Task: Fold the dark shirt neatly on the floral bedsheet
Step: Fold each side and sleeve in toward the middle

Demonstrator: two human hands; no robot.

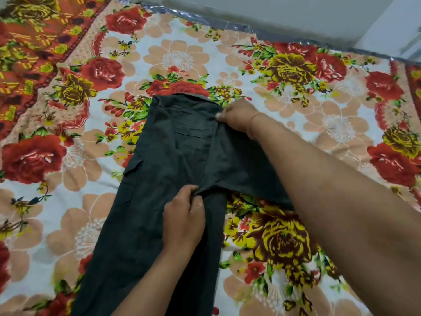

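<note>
The dark shirt (159, 179) lies lengthwise on the floral bedsheet (79, 201), collar end far from me, narrowed into a long strip with a pocket showing near the top. Its right sleeve spreads out to the right under my right forearm. My left hand (184, 215) pinches a fold of the shirt near its middle, where the sleeve meets the body. My right hand (239, 115) grips the shirt's right shoulder edge near the collar.
The bedsheet's red and orange patterned border (29, 53) runs along the far left. A grey floor strip and pale wall (296, 17) lie beyond the bed's far edge. Bare sheet stretches on both sides of the shirt.
</note>
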